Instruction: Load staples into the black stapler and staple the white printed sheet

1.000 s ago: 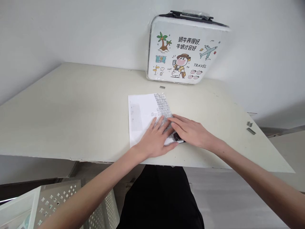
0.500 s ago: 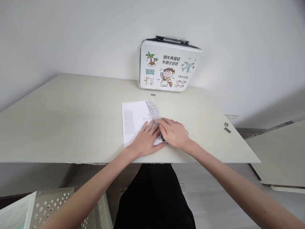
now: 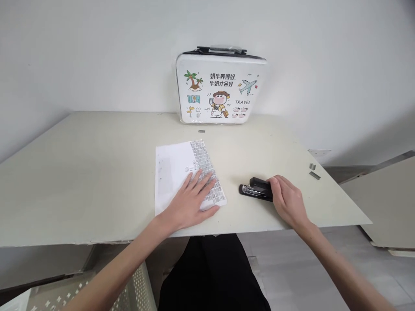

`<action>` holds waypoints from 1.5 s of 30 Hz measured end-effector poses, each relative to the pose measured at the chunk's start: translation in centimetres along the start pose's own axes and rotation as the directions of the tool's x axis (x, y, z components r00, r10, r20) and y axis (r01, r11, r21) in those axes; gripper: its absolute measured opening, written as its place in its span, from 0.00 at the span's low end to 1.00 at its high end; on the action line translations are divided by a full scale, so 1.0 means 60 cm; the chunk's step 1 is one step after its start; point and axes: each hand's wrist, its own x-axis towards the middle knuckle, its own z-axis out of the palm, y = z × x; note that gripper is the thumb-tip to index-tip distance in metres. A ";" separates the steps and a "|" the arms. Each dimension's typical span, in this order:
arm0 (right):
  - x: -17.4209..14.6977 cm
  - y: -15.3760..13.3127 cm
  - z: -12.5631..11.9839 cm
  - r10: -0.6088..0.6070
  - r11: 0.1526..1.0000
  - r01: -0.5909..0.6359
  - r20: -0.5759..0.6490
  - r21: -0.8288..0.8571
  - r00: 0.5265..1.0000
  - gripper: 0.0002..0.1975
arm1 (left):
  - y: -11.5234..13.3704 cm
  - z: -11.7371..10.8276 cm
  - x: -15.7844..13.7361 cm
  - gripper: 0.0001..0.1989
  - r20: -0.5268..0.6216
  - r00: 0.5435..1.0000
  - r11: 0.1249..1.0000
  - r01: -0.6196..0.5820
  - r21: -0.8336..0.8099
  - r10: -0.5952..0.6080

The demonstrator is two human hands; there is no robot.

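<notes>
My left hand point(image 3: 191, 198) lies flat with fingers spread on a white paper point(image 3: 171, 166), whose right side carries a grey printed pattern. Whether it is one sheet or a folded stack, I cannot tell. To the right, my right hand point(image 3: 288, 198) is wrapped round the rear end of a black stapler point(image 3: 256, 189). The stapler's front points left, its jaws stand apart, and it is clear of the paper's edge.
A white cartoon-printed case point(image 3: 217, 93) with a dark handle stands upright against the wall. One staple strip point(image 3: 201, 131) lies before it; other staple strips point(image 3: 314, 175) lie near the right edge of the table point(image 3: 81, 181). A perforated basket point(image 3: 141, 285) is below left.
My right hand has moved right, off the paper, with the stapler now in full view. My left hand stays on the paper, its fingers more spread. The view has shifted slightly.
</notes>
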 end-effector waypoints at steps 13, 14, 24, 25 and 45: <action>-0.002 0.031 -0.029 0.129 0.890 -0.184 0.155 0.418 0.979 0.17 | -0.125 -0.080 -0.104 0.38 0.055 0.972 0.958 0.214 0.193 -0.229; 0.000 0.033 -0.030 0.173 0.868 -0.215 0.135 0.448 0.976 0.18 | -0.122 -0.080 -0.109 0.39 0.053 0.978 0.959 0.188 0.213 -0.204; 0.013 0.047 -0.023 0.309 0.747 -0.216 -0.040 0.629 0.950 0.21 | 0.001 -0.003 0.019 0.37 0.027 0.998 0.970 0.045 0.239 -0.053; 0.013 0.047 -0.022 0.303 0.751 -0.196 -0.065 0.631 0.951 0.21 | 0.013 0.006 0.046 0.37 0.038 0.998 0.974 0.037 0.223 -0.047; 0.019 0.054 -0.015 0.332 0.811 -0.110 -0.297 0.574 0.895 0.19 | 0.097 0.100 0.366 0.31 -0.028 0.996 0.988 -0.086 -0.127 0.083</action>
